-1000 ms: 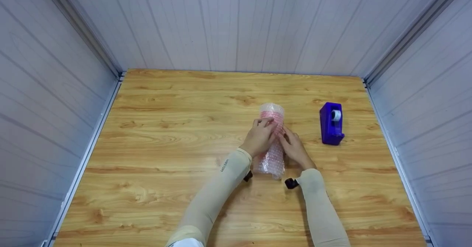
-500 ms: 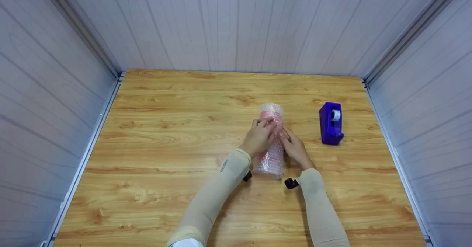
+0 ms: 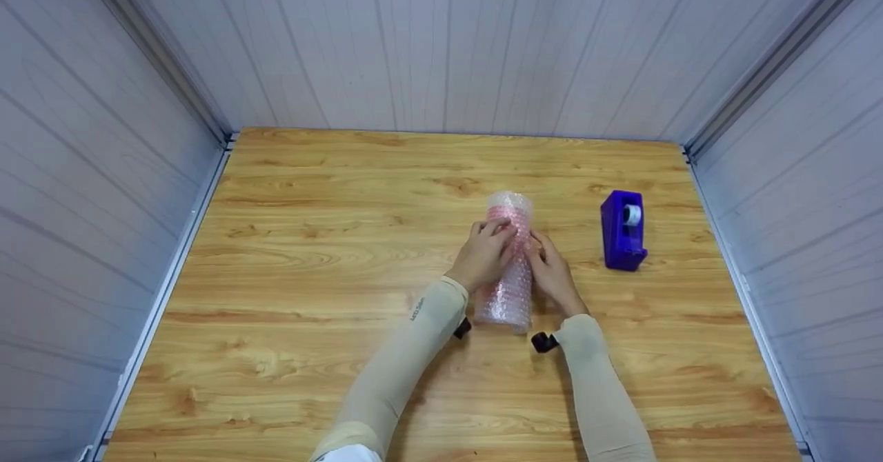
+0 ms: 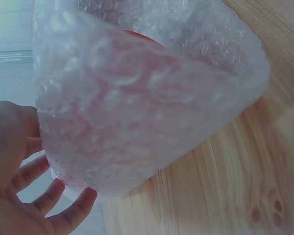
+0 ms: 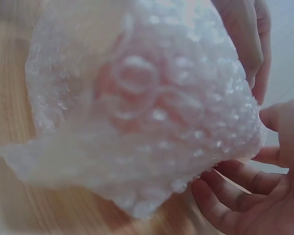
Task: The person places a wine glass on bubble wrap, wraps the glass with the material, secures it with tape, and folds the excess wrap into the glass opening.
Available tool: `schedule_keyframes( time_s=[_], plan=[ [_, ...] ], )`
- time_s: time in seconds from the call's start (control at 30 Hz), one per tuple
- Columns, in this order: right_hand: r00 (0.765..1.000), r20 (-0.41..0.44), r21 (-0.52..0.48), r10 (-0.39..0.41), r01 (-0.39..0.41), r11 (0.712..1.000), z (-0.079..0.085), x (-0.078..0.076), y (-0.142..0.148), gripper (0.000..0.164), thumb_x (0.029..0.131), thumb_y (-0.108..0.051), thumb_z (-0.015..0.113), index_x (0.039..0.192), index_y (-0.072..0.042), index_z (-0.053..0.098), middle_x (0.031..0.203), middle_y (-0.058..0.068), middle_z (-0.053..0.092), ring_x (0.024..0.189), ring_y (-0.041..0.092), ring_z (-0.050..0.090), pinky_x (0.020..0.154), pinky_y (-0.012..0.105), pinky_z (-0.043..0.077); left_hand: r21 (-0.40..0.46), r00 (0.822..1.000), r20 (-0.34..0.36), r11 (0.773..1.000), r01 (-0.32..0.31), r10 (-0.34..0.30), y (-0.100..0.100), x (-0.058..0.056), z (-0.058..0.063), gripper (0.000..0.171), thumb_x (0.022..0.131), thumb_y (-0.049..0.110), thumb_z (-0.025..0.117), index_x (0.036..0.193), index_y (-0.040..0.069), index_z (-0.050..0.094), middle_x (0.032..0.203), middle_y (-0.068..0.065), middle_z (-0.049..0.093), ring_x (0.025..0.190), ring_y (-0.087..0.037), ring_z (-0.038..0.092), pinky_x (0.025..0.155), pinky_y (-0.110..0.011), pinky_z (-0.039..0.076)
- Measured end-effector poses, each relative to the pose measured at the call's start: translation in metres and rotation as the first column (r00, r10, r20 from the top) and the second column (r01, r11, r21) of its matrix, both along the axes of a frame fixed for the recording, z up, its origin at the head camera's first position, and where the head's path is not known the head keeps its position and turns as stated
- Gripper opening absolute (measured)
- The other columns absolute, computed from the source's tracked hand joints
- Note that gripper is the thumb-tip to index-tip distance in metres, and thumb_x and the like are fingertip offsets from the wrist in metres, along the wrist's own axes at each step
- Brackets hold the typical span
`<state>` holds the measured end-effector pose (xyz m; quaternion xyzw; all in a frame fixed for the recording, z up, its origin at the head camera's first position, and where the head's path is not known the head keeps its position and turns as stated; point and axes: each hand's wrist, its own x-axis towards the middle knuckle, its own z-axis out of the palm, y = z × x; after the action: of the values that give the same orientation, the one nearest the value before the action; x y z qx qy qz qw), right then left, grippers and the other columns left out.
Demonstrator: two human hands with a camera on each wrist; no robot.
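A bubble-wrapped bundle (image 3: 507, 300) lies lengthwise on the wooden table, with something pink to red showing through the wrap. My left hand (image 3: 481, 258) holds its upper left part, fingers bent over the top. Against the opposite side, my right hand (image 3: 554, 279) grips the wrap with thumb and fingers. In the left wrist view the near end of the bubble wrap (image 4: 132, 103) gapes, and a red edge shows inside. A loose corner of the bubble wrap (image 5: 54, 161) sticks out in the right wrist view. Most of the wrapped item is hidden.
A blue tape dispenser (image 3: 623, 238) with a white roll of tape stands to the right of the bundle. Pale panel walls (image 3: 441, 48) enclose the wooden table (image 3: 310, 296) at the back and both sides.
My right fingers have shifted slightly along the wrap's right side. The left hand and the bundle stay nearly in place.
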<state>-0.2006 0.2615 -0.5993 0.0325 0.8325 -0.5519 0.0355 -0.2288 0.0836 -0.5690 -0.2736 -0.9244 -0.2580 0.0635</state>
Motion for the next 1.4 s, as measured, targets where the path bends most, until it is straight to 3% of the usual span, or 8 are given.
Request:
schedule_keyframes(
  time_s=[0.27,0.5,0.77,1.0,1.23,1.4],
  plan=[
    [1.0,-0.003,0.024,-0.003,0.003,1.0,0.006,0.0,-0.006,0.052,0.106,-0.036,0.05,0.152,-0.015,0.044,0.143,0.021,0.052,0.129,0.038,0.05,0.107,0.052,0.039,0.071,1.0,0.018,0.997,-0.005,0.004,-0.01,-0.002,-0.001,0.035,0.102,0.02,0.059,0.134,0.006,0.063,0.14,-0.012,0.054,0.121,-0.035,0.051,0.105,-0.04,0.042],
    [1.0,-0.024,0.069,0.017,-0.015,0.998,0.008,-0.001,-0.011,0.05,0.106,-0.034,0.05,0.152,-0.016,0.045,0.121,0.019,0.064,0.11,0.035,0.059,0.096,0.049,0.046,0.118,0.999,0.049,0.993,-0.011,0.005,-0.018,-0.004,-0.003,0.036,0.099,0.017,0.061,0.133,0.006,0.063,0.141,-0.014,0.054,0.123,-0.035,0.051,0.107,-0.041,0.04],
    [0.997,-0.038,0.1,0.062,-0.058,0.993,0.009,-0.002,-0.013,0.051,0.106,-0.04,0.047,0.153,-0.021,0.044,0.126,0.017,0.062,0.117,0.034,0.057,0.099,0.051,0.044,0.184,0.999,0.051,0.983,-0.014,0.005,-0.024,-0.005,-0.005,0.034,0.099,0.016,0.062,0.129,0.002,0.065,0.138,-0.016,0.056,0.121,-0.035,0.054,0.106,-0.041,0.041],
    [0.997,-0.047,0.099,0.058,-0.053,0.994,0.013,0.0,-0.015,0.05,0.106,-0.044,0.046,0.151,-0.024,0.047,0.151,0.012,0.045,0.134,0.035,0.045,0.109,0.052,0.037,0.265,0.999,0.054,0.964,-0.01,-0.005,-0.028,-0.007,-0.008,0.036,0.097,0.018,0.065,0.127,-0.002,0.064,0.135,-0.019,0.057,0.124,-0.035,0.054,0.109,-0.042,0.039],
    [0.995,-0.095,0.059,0.026,-0.02,0.998,0.012,0.0,-0.018,0.042,0.106,-0.034,0.049,0.144,-0.015,0.055,0.136,0.016,0.059,0.123,0.032,0.055,0.103,0.05,0.043,0.377,0.998,0.059,0.925,-0.046,0.025,-0.031,-0.005,-0.013,0.035,0.095,0.015,0.069,0.123,-0.004,0.064,0.126,-0.02,0.061,0.119,-0.032,0.057,0.105,-0.04,0.043],
    [0.994,-0.109,0.021,0.014,-0.012,1.0,0.013,0.002,-0.02,0.039,0.107,-0.029,0.05,0.14,-0.012,0.057,0.125,0.015,0.066,0.117,0.031,0.06,0.101,0.049,0.045,0.408,0.988,0.142,0.906,-0.112,0.058,-0.032,-0.003,-0.016,0.038,0.095,0.015,0.067,0.128,-0.003,0.06,0.125,-0.018,0.058,0.112,-0.028,0.058,0.099,-0.036,0.046]
  ],
)
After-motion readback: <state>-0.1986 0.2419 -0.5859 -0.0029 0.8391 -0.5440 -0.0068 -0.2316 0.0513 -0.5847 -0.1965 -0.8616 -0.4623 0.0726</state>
